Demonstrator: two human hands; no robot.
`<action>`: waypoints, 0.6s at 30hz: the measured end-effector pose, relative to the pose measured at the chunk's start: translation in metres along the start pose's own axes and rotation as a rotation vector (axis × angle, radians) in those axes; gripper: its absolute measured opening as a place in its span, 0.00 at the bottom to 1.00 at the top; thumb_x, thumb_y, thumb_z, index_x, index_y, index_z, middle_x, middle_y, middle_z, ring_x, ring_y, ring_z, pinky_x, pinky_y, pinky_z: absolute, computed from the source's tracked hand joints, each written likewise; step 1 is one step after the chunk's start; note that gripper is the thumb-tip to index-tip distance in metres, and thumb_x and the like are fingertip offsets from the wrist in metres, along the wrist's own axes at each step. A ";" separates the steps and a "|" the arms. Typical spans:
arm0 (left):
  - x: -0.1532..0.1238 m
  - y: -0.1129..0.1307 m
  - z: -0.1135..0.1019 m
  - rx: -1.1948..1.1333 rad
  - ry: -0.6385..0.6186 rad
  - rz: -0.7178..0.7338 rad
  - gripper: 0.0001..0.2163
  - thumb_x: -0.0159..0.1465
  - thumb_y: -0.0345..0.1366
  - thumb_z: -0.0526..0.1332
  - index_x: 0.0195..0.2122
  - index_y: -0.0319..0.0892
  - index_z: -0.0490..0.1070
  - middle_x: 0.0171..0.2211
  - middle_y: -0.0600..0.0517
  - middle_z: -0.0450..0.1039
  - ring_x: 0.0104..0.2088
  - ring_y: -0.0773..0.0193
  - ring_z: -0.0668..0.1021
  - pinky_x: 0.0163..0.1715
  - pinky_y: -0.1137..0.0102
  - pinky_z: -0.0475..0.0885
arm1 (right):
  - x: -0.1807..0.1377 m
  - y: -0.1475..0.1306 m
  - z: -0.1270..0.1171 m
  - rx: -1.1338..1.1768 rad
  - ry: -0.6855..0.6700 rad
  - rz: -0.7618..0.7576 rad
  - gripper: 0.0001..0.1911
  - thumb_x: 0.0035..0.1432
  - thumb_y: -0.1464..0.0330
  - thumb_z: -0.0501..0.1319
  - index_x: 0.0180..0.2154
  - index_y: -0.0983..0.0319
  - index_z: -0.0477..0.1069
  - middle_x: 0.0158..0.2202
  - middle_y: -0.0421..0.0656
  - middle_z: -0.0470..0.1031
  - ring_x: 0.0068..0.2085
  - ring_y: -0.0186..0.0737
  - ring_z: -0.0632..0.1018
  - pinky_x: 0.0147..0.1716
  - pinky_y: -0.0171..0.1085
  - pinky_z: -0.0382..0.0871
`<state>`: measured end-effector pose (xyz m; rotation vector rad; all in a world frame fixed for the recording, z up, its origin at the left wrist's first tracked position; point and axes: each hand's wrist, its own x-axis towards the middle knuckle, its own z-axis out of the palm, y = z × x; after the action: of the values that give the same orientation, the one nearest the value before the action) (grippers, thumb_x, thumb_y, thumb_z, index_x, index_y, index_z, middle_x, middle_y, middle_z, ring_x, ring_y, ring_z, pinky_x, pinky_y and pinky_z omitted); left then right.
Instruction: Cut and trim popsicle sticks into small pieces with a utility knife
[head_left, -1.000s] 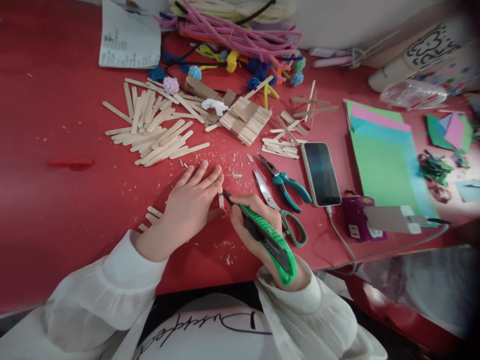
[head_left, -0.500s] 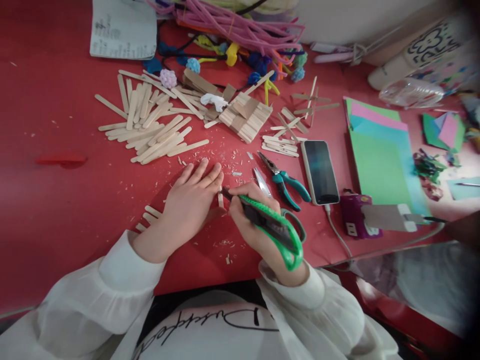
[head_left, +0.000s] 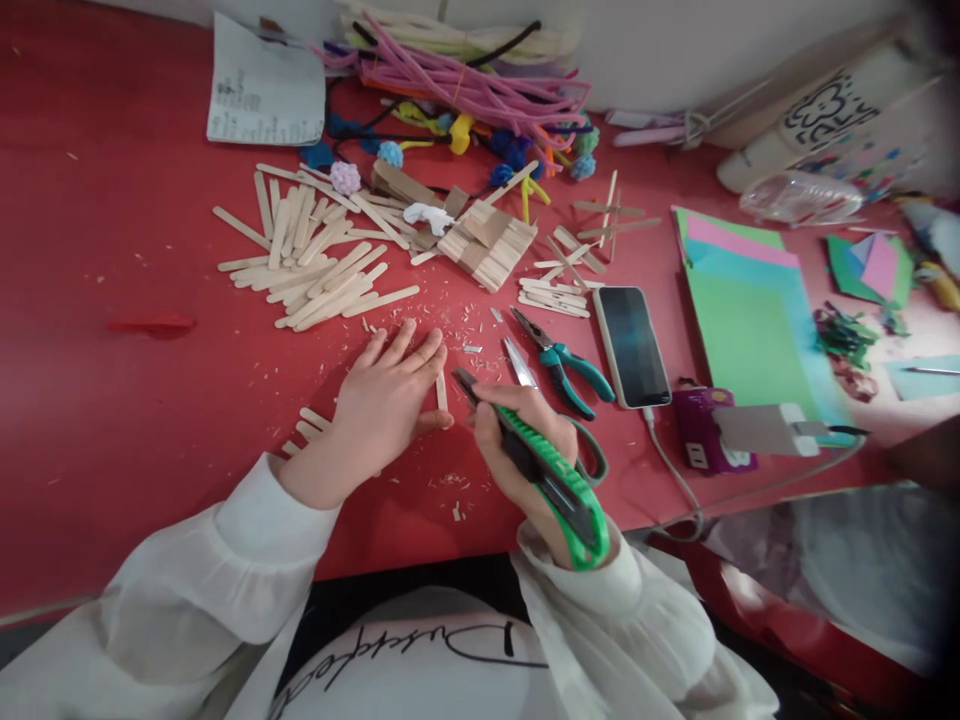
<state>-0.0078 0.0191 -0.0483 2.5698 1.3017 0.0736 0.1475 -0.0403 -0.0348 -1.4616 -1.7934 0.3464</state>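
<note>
My left hand (head_left: 386, 400) lies flat on the red table, fingers stretched out. Along its edge, by the thumb, a wooden craft stick (head_left: 442, 392) shows; the hand seems to press on it, though part is hidden. My right hand (head_left: 517, 440) is wrapped round a green utility knife (head_left: 559, 480), its dark blade extended. The blade tip is just right of the craft stick, apart from it. Small wood shavings lie around both hands. More craft sticks (head_left: 309, 424) show partly beside my left wrist. Scissors (head_left: 519, 362) lie partly under my right hand.
Teal-handled pliers (head_left: 571, 375) and a phone (head_left: 634, 345) on a cable lie to the right. Loose craft sticks (head_left: 322, 285) and a small stick panel (head_left: 487, 245) lie behind my hands. Pipe cleaners (head_left: 465, 80) are at the back, coloured paper (head_left: 750, 320) at the right.
My right hand has drawn the knife slightly right and back, so its blade has come away from the craft stick. My left hand stays in place; the view has shifted slightly.
</note>
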 end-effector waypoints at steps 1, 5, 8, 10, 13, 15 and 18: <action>0.000 0.000 0.000 -0.001 -0.006 -0.005 0.27 0.62 0.47 0.59 0.59 0.38 0.62 0.62 0.46 0.57 0.63 0.48 0.56 0.61 0.54 0.53 | 0.002 0.002 0.000 0.007 -0.013 0.001 0.07 0.57 0.74 0.57 0.37 0.58 0.67 0.25 0.36 0.74 0.24 0.31 0.76 0.26 0.30 0.71; 0.001 0.001 -0.003 -0.023 -0.022 -0.013 0.26 0.63 0.45 0.58 0.59 0.38 0.62 0.62 0.48 0.56 0.63 0.48 0.56 0.60 0.54 0.53 | 0.005 0.006 0.003 0.029 -0.057 0.021 0.06 0.56 0.74 0.56 0.35 0.59 0.67 0.23 0.35 0.72 0.22 0.31 0.74 0.24 0.30 0.69; 0.000 0.001 -0.005 -0.038 -0.014 -0.014 0.24 0.64 0.41 0.57 0.59 0.38 0.62 0.62 0.48 0.57 0.63 0.48 0.57 0.60 0.54 0.54 | 0.005 0.005 0.005 0.042 -0.069 0.024 0.06 0.57 0.74 0.56 0.36 0.59 0.67 0.24 0.36 0.72 0.22 0.30 0.74 0.24 0.30 0.68; 0.000 0.001 -0.005 -0.042 -0.005 -0.008 0.23 0.64 0.39 0.57 0.59 0.36 0.63 0.62 0.47 0.57 0.63 0.47 0.57 0.60 0.54 0.54 | 0.005 0.003 0.005 0.043 -0.076 0.026 0.06 0.57 0.74 0.56 0.36 0.59 0.67 0.24 0.36 0.73 0.22 0.30 0.74 0.24 0.30 0.69; -0.001 0.000 -0.006 -0.052 -0.002 -0.001 0.23 0.63 0.38 0.57 0.58 0.35 0.63 0.61 0.46 0.58 0.63 0.47 0.57 0.60 0.53 0.54 | 0.004 0.003 0.004 0.030 -0.078 0.037 0.06 0.57 0.74 0.55 0.36 0.59 0.67 0.25 0.36 0.74 0.23 0.31 0.74 0.24 0.30 0.69; -0.001 0.000 -0.005 -0.057 0.004 0.005 0.23 0.63 0.38 0.57 0.58 0.35 0.63 0.61 0.46 0.58 0.63 0.47 0.57 0.60 0.53 0.54 | 0.004 0.004 0.004 0.028 -0.071 0.030 0.06 0.56 0.74 0.56 0.36 0.59 0.67 0.25 0.36 0.74 0.23 0.31 0.75 0.25 0.30 0.69; -0.001 0.000 -0.004 -0.055 0.013 0.008 0.23 0.63 0.38 0.57 0.58 0.36 0.63 0.62 0.47 0.57 0.63 0.47 0.57 0.60 0.53 0.54 | 0.004 0.005 0.004 0.036 -0.070 0.023 0.06 0.57 0.74 0.56 0.36 0.59 0.67 0.26 0.37 0.74 0.23 0.31 0.75 0.25 0.30 0.69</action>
<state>-0.0092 0.0193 -0.0444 2.5332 1.2755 0.1255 0.1478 -0.0345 -0.0389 -1.4617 -1.8175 0.4444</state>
